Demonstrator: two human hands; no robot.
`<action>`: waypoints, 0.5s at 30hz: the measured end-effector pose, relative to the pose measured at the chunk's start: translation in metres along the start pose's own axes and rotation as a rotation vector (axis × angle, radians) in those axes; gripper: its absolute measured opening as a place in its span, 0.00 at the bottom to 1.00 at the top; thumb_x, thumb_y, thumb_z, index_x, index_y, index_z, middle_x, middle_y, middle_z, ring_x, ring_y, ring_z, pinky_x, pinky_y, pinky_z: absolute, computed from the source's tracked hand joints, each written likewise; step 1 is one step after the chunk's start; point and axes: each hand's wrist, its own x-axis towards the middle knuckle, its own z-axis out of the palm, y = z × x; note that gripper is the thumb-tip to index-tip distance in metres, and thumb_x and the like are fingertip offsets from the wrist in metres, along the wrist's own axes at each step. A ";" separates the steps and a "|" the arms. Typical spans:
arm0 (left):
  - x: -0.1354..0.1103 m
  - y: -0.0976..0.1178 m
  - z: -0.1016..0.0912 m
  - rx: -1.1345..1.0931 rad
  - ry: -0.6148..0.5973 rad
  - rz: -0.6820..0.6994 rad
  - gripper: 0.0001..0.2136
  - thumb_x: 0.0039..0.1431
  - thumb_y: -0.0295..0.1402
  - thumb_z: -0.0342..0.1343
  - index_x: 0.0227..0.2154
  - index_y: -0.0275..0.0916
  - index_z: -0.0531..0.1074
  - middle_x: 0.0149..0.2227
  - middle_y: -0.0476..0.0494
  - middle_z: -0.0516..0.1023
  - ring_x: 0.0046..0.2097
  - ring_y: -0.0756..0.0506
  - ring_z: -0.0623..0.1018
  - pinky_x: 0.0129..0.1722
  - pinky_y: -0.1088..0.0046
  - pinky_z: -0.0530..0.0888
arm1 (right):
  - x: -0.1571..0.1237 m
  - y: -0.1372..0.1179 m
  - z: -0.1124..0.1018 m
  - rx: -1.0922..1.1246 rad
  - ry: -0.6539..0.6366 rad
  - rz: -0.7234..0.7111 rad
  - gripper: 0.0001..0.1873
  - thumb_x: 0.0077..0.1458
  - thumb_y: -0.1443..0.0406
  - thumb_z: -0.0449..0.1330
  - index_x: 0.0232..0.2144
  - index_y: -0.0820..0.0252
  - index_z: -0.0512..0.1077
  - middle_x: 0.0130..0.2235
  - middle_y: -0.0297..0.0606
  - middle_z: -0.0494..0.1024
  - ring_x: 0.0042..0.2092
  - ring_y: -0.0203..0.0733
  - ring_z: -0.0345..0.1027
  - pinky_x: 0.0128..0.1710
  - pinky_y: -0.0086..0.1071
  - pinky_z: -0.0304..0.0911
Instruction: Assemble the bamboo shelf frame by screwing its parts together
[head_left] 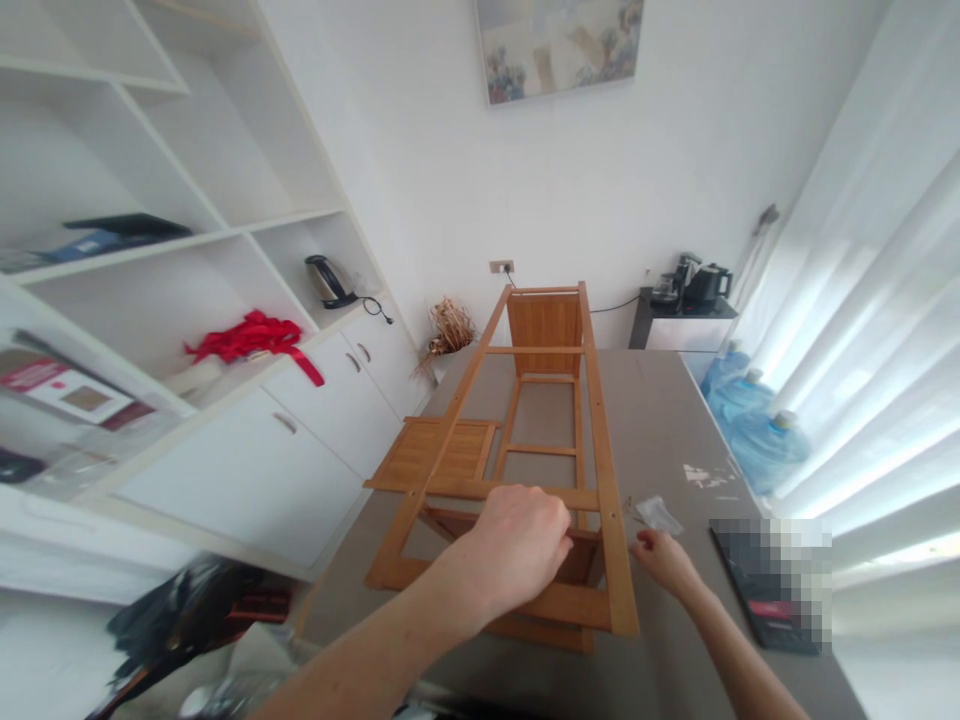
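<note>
A wooden shelf frame (598, 420) lies across the table, with its rails and slatted end panel (545, 335) joined together. My left hand (517, 540) is closed in a fist over the near crossbar. Its fingers curl down out of sight, so what they grip is hidden. Beside the right-hand rail my right hand (664, 560) pinches its fingertips together. Anything between them is too small to make out. A small clear plastic bag (660, 515) lies just beyond that hand, by some tiny loose pieces. A separate slatted wooden panel (435, 450) rests left of the frame.
The grey table (660, 420) carries scraps (709, 475) and a dark flat object (757, 590) at right. White shelving (225, 240) with red ribbon (255, 338) and a kettle (328, 280) lines the left. Water bottles (765, 420) stand beyond the right edge.
</note>
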 end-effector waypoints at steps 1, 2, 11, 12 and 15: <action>0.001 0.000 0.001 -0.003 -0.003 -0.004 0.12 0.57 0.35 0.49 0.27 0.36 0.76 0.27 0.38 0.77 0.33 0.39 0.78 0.31 0.65 0.70 | -0.003 -0.010 -0.007 0.005 -0.050 -0.002 0.08 0.43 0.65 0.55 0.24 0.59 0.74 0.21 0.35 0.73 0.26 0.41 0.68 0.26 0.32 0.61; 0.001 0.000 0.002 -0.009 -0.003 -0.006 0.13 0.58 0.35 0.48 0.27 0.36 0.76 0.27 0.38 0.77 0.33 0.39 0.78 0.32 0.65 0.70 | -0.006 -0.022 -0.014 0.036 -0.127 -0.045 0.10 0.43 0.65 0.56 0.29 0.59 0.75 0.24 0.34 0.74 0.27 0.39 0.68 0.28 0.31 0.62; -0.030 -0.024 -0.028 -0.415 0.029 -0.005 0.14 0.60 0.40 0.45 0.37 0.42 0.76 0.31 0.46 0.79 0.35 0.45 0.77 0.37 0.71 0.70 | -0.031 -0.124 -0.051 0.170 -0.337 -0.370 0.08 0.48 0.68 0.55 0.31 0.60 0.74 0.35 0.40 0.74 0.37 0.40 0.68 0.38 0.31 0.64; -0.036 -0.036 -0.032 -0.505 0.123 -0.082 0.16 0.61 0.41 0.44 0.41 0.43 0.74 0.31 0.48 0.79 0.35 0.47 0.77 0.37 0.73 0.70 | -0.032 -0.128 -0.051 0.176 -0.349 -0.385 0.09 0.49 0.69 0.54 0.30 0.60 0.74 0.36 0.41 0.74 0.37 0.41 0.68 0.38 0.31 0.64; -0.050 -0.083 -0.034 -0.632 0.534 -0.375 0.19 0.59 0.45 0.46 0.47 0.41 0.71 0.40 0.45 0.78 0.41 0.46 0.76 0.43 0.72 0.69 | -0.032 -0.133 -0.051 0.180 -0.320 -0.391 0.10 0.51 0.68 0.52 0.28 0.61 0.74 0.36 0.41 0.76 0.36 0.42 0.70 0.36 0.31 0.65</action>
